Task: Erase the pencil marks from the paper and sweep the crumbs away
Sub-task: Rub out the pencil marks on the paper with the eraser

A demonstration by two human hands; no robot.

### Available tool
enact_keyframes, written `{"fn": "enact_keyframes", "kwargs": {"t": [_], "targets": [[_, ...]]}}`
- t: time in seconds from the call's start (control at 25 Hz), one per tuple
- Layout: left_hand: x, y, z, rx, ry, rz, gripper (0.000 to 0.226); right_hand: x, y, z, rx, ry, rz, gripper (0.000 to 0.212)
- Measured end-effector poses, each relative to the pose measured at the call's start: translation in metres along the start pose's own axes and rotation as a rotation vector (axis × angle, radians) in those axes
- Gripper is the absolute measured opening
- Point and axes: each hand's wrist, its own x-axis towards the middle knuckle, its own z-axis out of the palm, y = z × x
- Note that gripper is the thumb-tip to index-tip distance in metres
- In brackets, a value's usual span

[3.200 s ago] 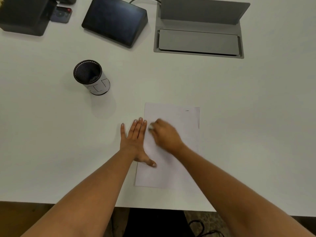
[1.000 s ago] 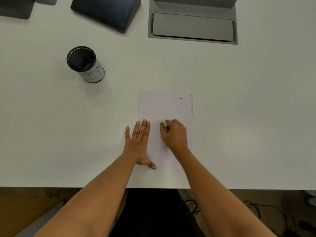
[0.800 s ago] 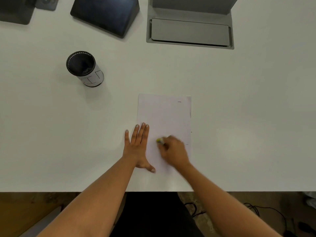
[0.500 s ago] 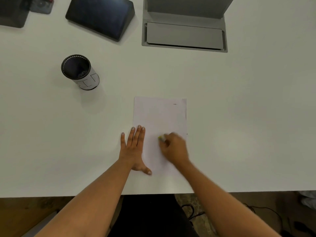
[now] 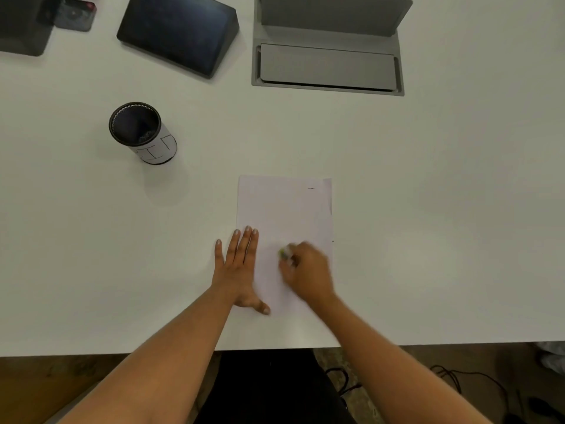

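Observation:
A white sheet of paper (image 5: 284, 209) lies upright on the white table (image 5: 428, 209). A short dark pencil mark (image 5: 311, 188) shows near its top right corner, and a thin dark line runs down its right edge. My left hand (image 5: 237, 264) lies flat, fingers spread, pressing on the sheet's left edge. My right hand (image 5: 305, 272) is blurred on the middle of the sheet, closed around a small greenish-white eraser (image 5: 285, 254) whose tip touches the paper. Crumbs are too small to make out.
A black and white cup-shaped holder (image 5: 142, 133) stands to the far left of the paper. At the back are a dark wedge-shaped screen (image 5: 177, 32), a grey open flap box (image 5: 328, 56) set in the table, and dark devices (image 5: 27, 22). The table's near edge (image 5: 428, 344) is just below my wrists.
My right hand has rubbed the eraser back and forth, from the sheet's left middle down to its centre. My left hand has stayed pressed on the left edge. The view shifted slightly.

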Motion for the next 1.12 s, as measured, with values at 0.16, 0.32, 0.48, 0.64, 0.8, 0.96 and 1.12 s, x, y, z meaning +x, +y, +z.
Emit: {"fn": "enact_keyframes", "kwargs": {"t": [0.16, 0.32, 0.48, 0.64, 0.8, 0.96, 1.12], "targets": [[-0.001, 0.0, 0.0, -0.016, -0.002, -0.001, 0.168, -0.013, 0.016, 0.008, -0.035, -0.152, -0.127, 0.017], [-0.002, 0.0, -0.001, -0.025, -0.005, 0.0, 0.168, 0.059, 0.051, -0.037, 0.015, 0.21, 0.223, 0.023], [0.001, 0.0, -0.001, -0.017, -0.004, -0.003, 0.168, 0.005, 0.009, -0.002, -0.014, 0.0, -0.035, 0.016], [-0.001, 0.0, 0.001, -0.025, 0.003, 0.004, 0.168, -0.001, 0.024, 0.011, -0.107, -0.093, -0.269, 0.007], [0.001, -0.001, 0.002, -0.053, 0.01, 0.01, 0.169, 0.052, 0.064, -0.037, -0.005, 0.201, 0.076, 0.016], [0.002, -0.003, 0.003, -0.06, 0.01, 0.015, 0.168, 0.038, 0.089, -0.065, 0.417, 0.218, 0.319, 0.016], [0.001, -0.004, 0.004, -0.086, 0.021, 0.029, 0.168, 0.026, 0.12, -0.064, 0.761, 0.283, 0.613, 0.024]]}}
